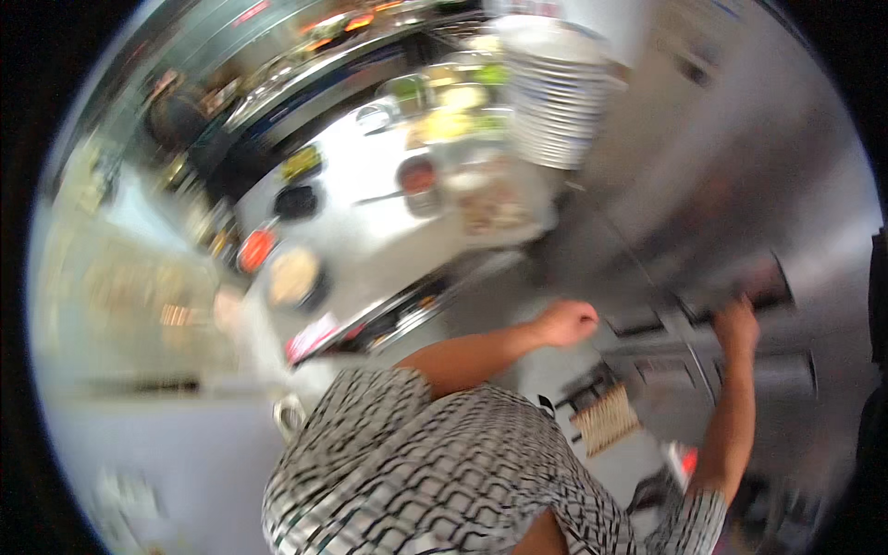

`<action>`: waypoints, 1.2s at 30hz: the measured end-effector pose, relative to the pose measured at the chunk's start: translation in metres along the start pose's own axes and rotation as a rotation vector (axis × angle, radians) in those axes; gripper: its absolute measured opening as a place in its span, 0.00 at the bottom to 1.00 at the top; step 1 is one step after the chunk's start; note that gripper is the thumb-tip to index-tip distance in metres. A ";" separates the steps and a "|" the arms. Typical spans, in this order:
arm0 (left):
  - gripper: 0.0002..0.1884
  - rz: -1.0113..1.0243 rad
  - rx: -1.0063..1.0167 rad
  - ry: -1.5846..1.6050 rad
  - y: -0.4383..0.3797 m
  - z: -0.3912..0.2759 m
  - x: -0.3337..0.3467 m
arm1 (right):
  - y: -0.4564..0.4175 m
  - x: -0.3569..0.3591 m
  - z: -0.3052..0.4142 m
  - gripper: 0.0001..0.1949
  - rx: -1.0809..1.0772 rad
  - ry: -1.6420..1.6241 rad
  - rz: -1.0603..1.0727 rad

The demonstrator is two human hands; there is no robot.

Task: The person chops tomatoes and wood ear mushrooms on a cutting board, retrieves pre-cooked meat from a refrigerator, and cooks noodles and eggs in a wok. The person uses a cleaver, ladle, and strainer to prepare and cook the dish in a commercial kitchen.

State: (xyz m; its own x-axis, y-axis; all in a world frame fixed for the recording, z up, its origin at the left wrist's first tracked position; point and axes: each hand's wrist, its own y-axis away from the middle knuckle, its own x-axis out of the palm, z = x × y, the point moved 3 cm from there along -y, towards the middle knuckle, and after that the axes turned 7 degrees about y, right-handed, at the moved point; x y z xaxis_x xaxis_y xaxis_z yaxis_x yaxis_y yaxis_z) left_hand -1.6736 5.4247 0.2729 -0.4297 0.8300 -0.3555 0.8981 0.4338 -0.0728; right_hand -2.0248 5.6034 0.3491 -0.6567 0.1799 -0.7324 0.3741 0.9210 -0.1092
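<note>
My left hand (565, 323) is curled into a loose fist over the floor, with nothing visible in it. It is in front of a stainless steel refrigerator (694, 173). My right hand (737, 326) is at a recessed door handle (770, 288) on the steel front, its fingertips hooked into the recess and partly hidden by blur. Another recessed handle (635, 322) lies to the left, between my hands. More recessed handles (770, 374) are set in the lower doors.
A steel worktable (361, 208) on the left bears a tub of chopped food (492, 201), a red sauce container (418, 177) and several ingredient bins (451, 104). A tall stack of white bowls (555, 97) stands at its end. A small slatted stool (605, 420) is on the floor. Flames burn at the back.
</note>
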 end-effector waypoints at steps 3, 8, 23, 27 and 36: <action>0.13 0.073 -0.012 0.153 -0.010 -0.058 0.011 | 0.018 -0.094 0.029 0.17 0.061 -0.346 0.155; 0.16 0.732 -0.073 0.219 0.036 -0.102 0.039 | 0.136 -0.204 -0.025 0.19 -0.126 -1.691 -0.358; 0.11 0.443 -0.144 0.104 -0.036 -0.112 0.217 | 0.117 -0.263 0.074 0.26 -0.816 -1.794 -0.214; 0.11 -0.173 0.074 0.130 -0.136 -0.131 0.163 | 0.133 -0.201 0.004 0.14 -0.292 -2.004 -0.297; 0.23 0.499 0.605 -0.890 -0.422 -0.256 0.151 | 0.242 -0.099 0.009 0.15 0.886 -2.242 -0.251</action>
State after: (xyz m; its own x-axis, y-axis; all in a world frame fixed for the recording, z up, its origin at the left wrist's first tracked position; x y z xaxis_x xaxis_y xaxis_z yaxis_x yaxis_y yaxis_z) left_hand -2.1418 5.4567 0.4883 -0.0177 0.2209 -0.9751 0.9490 -0.3034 -0.0859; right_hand -1.8635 5.8054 0.3897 0.4484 -0.8895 0.0880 0.8915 0.4522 0.0282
